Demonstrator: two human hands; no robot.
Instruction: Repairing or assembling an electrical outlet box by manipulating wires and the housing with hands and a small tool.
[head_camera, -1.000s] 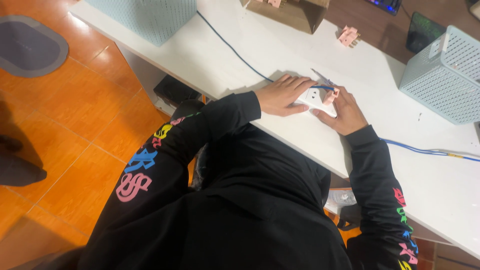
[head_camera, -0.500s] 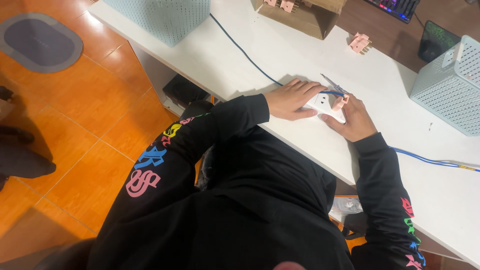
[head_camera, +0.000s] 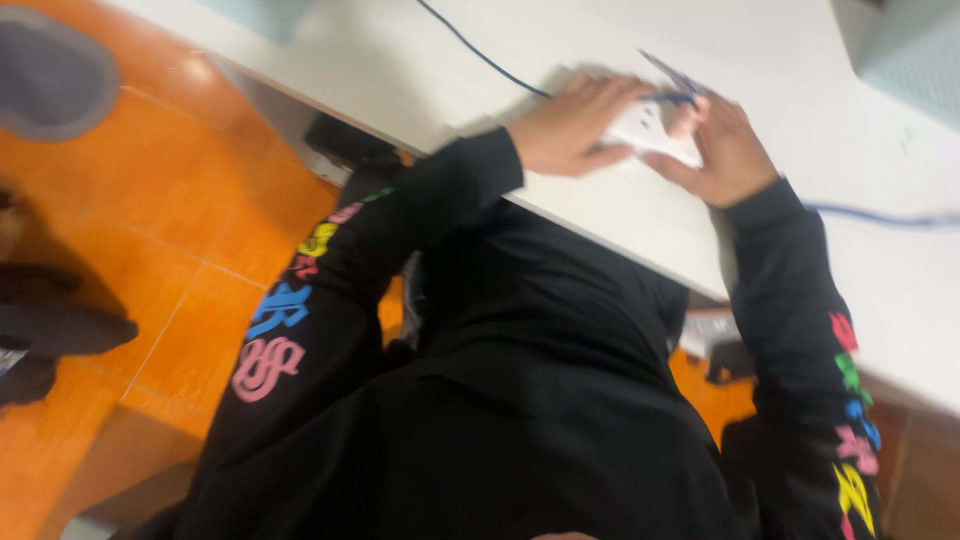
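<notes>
The view is blurred by motion. Both my hands rest on the white table (head_camera: 780, 70), close together around a small white block-shaped object (head_camera: 650, 135). My left hand (head_camera: 570, 125) grips its left side with curled fingers. My right hand (head_camera: 725, 150) holds its right side. A thin blue tool or wire end (head_camera: 675, 85) sticks up between the hands; what it is cannot be told. My arms are in black sleeves with coloured lettering.
A dark blue cable (head_camera: 480, 50) runs across the table to my left hand, and a blue cable (head_camera: 880, 215) trails off to the right. A pale perforated box (head_camera: 915, 50) stands at the top right. Orange floor tiles (head_camera: 200, 220) lie left, with a grey mat (head_camera: 50, 80).
The camera has swung down and closer, so the far end of the table has left the view. My hands stay on the same white object.
</notes>
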